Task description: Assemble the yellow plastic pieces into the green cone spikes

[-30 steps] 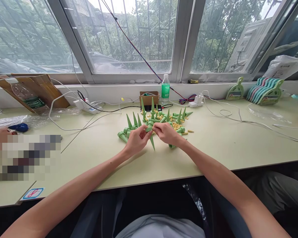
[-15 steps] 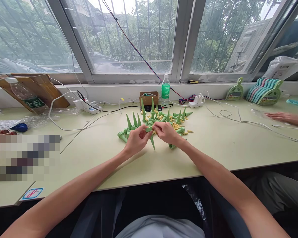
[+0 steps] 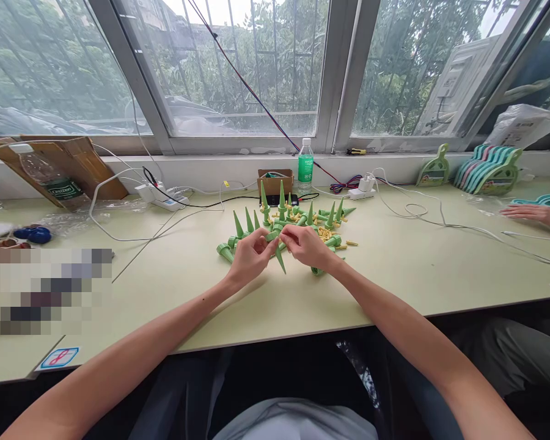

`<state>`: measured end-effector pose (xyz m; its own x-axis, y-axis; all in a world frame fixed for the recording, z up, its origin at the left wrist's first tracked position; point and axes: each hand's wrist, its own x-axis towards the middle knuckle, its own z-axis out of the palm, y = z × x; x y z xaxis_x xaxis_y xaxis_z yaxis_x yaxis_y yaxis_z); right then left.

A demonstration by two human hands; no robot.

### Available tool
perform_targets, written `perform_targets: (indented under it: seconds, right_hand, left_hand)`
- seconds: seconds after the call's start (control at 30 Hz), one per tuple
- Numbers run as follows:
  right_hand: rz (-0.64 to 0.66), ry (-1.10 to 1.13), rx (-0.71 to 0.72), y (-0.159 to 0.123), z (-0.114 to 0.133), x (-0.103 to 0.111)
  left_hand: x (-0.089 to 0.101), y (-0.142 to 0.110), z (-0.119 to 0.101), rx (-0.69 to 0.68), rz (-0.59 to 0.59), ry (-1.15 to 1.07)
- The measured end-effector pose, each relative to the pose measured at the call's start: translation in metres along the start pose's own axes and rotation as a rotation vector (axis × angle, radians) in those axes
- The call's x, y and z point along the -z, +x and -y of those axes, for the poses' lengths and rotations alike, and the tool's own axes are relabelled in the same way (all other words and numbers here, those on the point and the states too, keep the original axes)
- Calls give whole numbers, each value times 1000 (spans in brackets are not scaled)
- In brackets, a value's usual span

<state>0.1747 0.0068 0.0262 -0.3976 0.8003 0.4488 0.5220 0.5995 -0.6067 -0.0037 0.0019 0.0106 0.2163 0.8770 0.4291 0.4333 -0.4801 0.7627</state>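
Observation:
My left hand [image 3: 251, 258] pinches a green plastic watering spike [image 3: 280, 259], its pointed end slanting down below my fingers. Close against it, the fingertips of my right hand [image 3: 306, 245] are pressed together at the side of that spike's collar; whatever lies between them is too small and hidden to make out. Behind both hands several more green spikes [image 3: 239, 225] stand point up or lie on their sides. Small yellow plastic pieces [image 3: 326, 233] are scattered among them, partly covered by my right hand.
A green-labelled bottle [image 3: 305, 165] and a small cardboard box [image 3: 275, 181] stand by the windowsill. White cables [image 3: 421, 208] cross the table [image 3: 394, 281]. Far right, another person's hand [image 3: 534, 214] rests near dustpans [image 3: 488, 171]. Blue-handled scissors or a similar tool [image 3: 37, 234] lie left.
The held spike has tilted a little and its tip has risen slightly, while my hands stay nearly in place. At far right the other person's hand has shifted right.

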Motion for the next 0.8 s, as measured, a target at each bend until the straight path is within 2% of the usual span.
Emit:
perform_targets:
  seconds: [0.27,0.8]
  right_hand:
    - [2,-20,2,0,-1,-1]
    - [-51,15,49,1,-6,-4]
  left_hand:
    - [1,0,-2,-25,-13,33]
    - [0,0,0,11,0,-84]
